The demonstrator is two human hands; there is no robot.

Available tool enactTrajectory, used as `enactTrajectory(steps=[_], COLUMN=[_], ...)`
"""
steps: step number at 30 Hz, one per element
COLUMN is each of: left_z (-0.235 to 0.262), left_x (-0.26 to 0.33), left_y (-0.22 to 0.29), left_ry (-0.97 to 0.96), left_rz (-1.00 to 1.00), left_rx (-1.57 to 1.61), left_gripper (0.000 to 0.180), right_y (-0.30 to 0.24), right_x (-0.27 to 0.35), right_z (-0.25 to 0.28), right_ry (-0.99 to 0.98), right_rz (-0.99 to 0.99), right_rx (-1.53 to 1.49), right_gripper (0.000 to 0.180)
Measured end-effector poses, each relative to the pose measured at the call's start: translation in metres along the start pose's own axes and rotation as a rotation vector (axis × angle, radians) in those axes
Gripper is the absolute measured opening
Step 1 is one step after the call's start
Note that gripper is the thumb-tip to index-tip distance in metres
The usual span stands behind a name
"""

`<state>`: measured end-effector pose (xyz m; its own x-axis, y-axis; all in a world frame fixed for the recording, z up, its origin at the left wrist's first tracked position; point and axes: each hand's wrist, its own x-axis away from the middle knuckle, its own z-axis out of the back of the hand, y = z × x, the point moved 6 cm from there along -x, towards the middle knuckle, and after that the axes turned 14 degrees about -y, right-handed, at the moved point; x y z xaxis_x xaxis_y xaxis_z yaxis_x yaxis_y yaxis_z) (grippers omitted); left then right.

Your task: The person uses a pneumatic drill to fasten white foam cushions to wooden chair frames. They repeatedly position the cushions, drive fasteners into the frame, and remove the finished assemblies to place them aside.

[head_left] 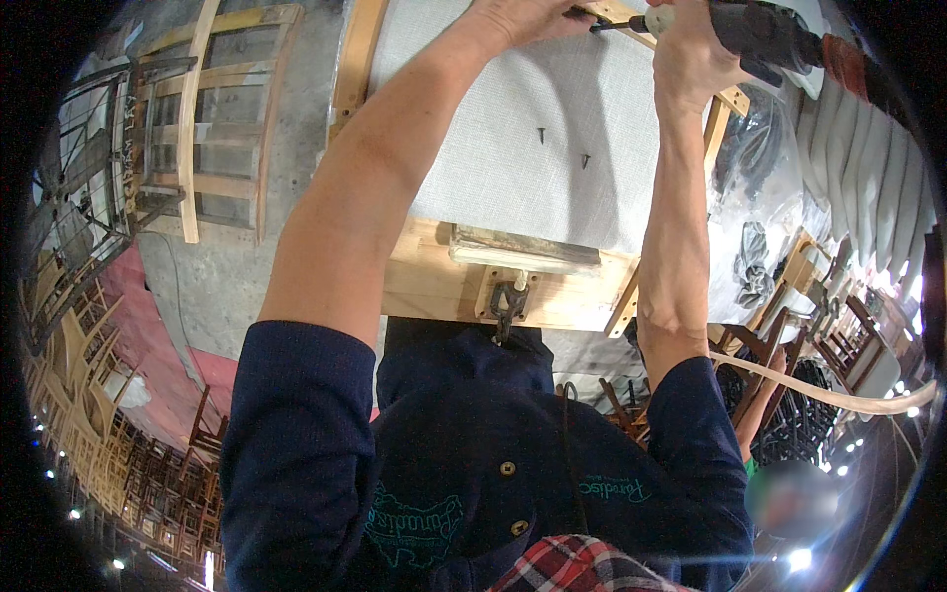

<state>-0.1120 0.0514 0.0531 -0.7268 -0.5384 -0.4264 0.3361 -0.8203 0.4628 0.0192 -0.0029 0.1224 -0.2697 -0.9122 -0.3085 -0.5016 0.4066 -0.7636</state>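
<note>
Workbench: drill [760, 30] inside right fingers [691, 59].

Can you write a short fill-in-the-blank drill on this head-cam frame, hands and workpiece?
1. The right hand grips a power ____.
2. The left hand rests at the top edge of the white padded panel, close to the tool's ____.
3. Two loose dark ____ lie on the panel.
4. The panel sits on a frame made of ____.

Missing words: drill; bit; screws; wood
</note>
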Motion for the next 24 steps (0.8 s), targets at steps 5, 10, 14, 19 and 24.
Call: enactTrajectory(steps=[5, 10, 14, 19, 24], left_z=[0.002, -0.001, 0.001, -0.003, 0.002], left_x=[0.002, -0.002, 0.002, -0.001, -0.004], left_y=[0.000, 0.002, -0.001, 0.000, 0.005], left_ry=[0.028, 0.047, 0.044, 0.016, -0.030], left_rz=[-0.015, -0.037, -0.024, -0.039, -0.014], left_rx=[-0.040, -0.056, -0.035, -0.078, -0.089], left_gripper=[0.026, 0.028, 0.029, 0.031, 0.033], right_y=[-0.009, -0.012, -0.014, -0.013, -0.041], right_x=[0.000, -0.002, -0.004, -0.003, 0.004], right_z=[-0.007, -0.005, -0.009, -0.007, -0.024], right_ry=[-0.166, -0.065, -0.111, -0.080, -0.107], right_rz=[0.183, 0.104, 0.128, 0.107, 0.123], right_rx=[0.717, 0.466, 0.789, 0.726, 1.049], right_gripper=[0.018, 0.017, 0.019, 0.023, 0.020])
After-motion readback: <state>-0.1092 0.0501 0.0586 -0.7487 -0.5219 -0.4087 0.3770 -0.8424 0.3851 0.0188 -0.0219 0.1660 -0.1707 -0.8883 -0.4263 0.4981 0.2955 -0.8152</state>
